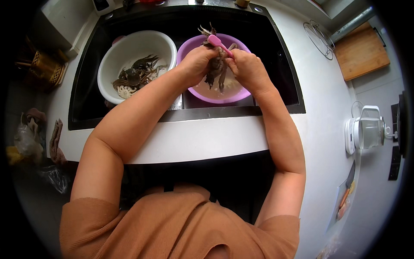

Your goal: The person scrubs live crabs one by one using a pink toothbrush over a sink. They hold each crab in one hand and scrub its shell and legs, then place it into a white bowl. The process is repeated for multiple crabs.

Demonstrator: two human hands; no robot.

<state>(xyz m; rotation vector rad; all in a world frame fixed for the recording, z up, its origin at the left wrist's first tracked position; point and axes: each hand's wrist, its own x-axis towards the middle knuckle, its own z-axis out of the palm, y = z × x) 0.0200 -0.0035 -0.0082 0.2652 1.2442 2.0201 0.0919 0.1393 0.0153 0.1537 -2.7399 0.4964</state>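
My left hand (200,66) grips a crab (216,66) above a purple plastic basin (181,51) that holds cloudy water. Some of the crab's legs stick up past my fingers and others hang down over the basin. A pink brush (220,44) is in my right hand (247,66), its head at the upper part of the crab. How much of the brush touches the crab, I cannot tell. To the left, a white plastic basin (103,69) holds several crabs (132,77), one with its pale underside up. Both basins stand in a dark double sink (194,115).
A wooden cutting board (362,51), a wire rack (318,39), a glass electric kettle (368,131) and a knife (349,178) lie or stand at the right. At the left are a brown cloth (56,142), plastic bags (27,139) and a utensil holder (43,64). The white counter edge runs before me.
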